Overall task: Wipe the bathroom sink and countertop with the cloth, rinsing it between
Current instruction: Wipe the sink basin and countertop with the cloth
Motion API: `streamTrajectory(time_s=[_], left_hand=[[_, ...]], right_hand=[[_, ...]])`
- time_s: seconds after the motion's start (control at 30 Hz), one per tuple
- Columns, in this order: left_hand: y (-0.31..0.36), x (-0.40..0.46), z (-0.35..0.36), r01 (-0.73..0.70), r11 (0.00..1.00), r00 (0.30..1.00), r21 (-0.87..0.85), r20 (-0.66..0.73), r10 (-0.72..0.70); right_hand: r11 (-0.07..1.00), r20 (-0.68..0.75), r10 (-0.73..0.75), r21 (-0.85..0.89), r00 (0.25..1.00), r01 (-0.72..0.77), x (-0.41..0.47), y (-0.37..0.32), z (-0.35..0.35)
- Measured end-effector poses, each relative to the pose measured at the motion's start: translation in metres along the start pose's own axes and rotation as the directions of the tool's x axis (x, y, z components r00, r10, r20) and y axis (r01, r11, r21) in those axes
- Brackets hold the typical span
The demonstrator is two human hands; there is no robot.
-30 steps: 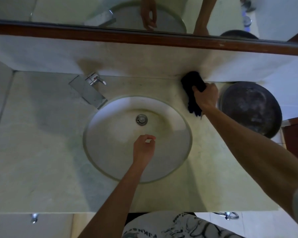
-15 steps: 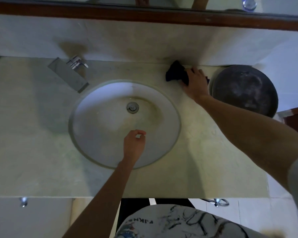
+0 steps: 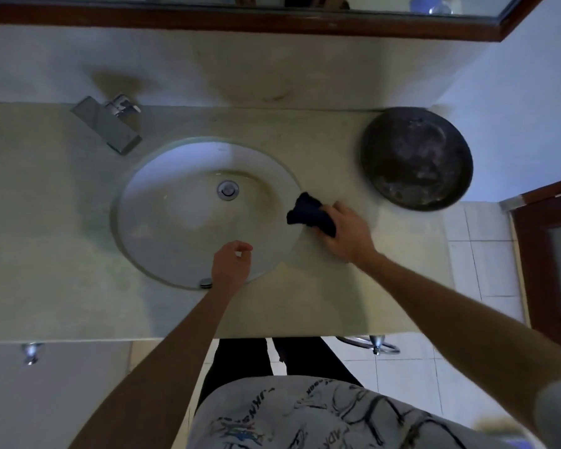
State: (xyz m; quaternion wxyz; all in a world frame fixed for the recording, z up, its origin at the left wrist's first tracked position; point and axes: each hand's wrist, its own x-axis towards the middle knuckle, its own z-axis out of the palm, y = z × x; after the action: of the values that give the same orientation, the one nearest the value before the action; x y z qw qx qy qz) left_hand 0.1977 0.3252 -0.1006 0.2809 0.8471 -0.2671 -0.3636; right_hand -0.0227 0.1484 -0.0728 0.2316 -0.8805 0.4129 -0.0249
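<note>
The dark cloth (image 3: 310, 215) lies bunched on the bench (image 3: 337, 296) at the right rim of the sink (image 3: 162, 202), its tip over the rim. The right hand (image 3: 345, 234) grips it from the right. The left hand (image 3: 230, 265) hangs over the basin's near edge, fingers loosely curled, holding nothing. A tap (image 3: 109, 124) stands back left; a dark round bowl (image 3: 416, 157) sits back right.
</note>
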Motion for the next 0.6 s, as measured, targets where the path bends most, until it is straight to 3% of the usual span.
streamTrajectory(time_s=[0.13, 0.27, 0.33, 0.4, 0.5, 0.6], left_hand=[[-0.013, -0.008, -0.005, 0.068, 0.995, 0.998, -0.079, 0.002, -0.068], [-0.011, -0.013, -0.013, 0.135, 0.967, 0.991, -0.218, 0.050, -0.127], [-0.012, -0.010, -0.018, 0.189, 0.938, 0.982, -0.291, 0.076, -0.174], [-0.015, -0.007, -0.021, 0.227, 0.912, 0.974, -0.341, 0.103, -0.204], [-0.014, -0.009, -0.023, 0.234, 0.911, 0.971, -0.340, 0.134, -0.199], [-0.011, -0.013, -0.021, 0.194, 0.929, 0.978, -0.314, 0.138, -0.158]], right_hand=[[0.999, -0.039, 0.011, 0.047, 0.999, -0.009, -0.077, -0.046, 0.033], [0.977, 0.036, 0.076, 0.199, 0.996, -0.082, -0.101, -0.082, 0.038], [0.948, -0.067, 0.171, 0.283, 0.983, -0.146, -0.101, -0.079, 0.020], [0.938, -0.267, 0.296, 0.264, 0.917, -0.225, -0.099, -0.064, -0.007], [0.916, -0.535, 0.394, 0.167, 0.747, -0.364, -0.097, -0.023, -0.052], [0.871, -0.649, 0.403, 0.057, 0.645, -0.487, -0.103, 0.026, -0.075]])
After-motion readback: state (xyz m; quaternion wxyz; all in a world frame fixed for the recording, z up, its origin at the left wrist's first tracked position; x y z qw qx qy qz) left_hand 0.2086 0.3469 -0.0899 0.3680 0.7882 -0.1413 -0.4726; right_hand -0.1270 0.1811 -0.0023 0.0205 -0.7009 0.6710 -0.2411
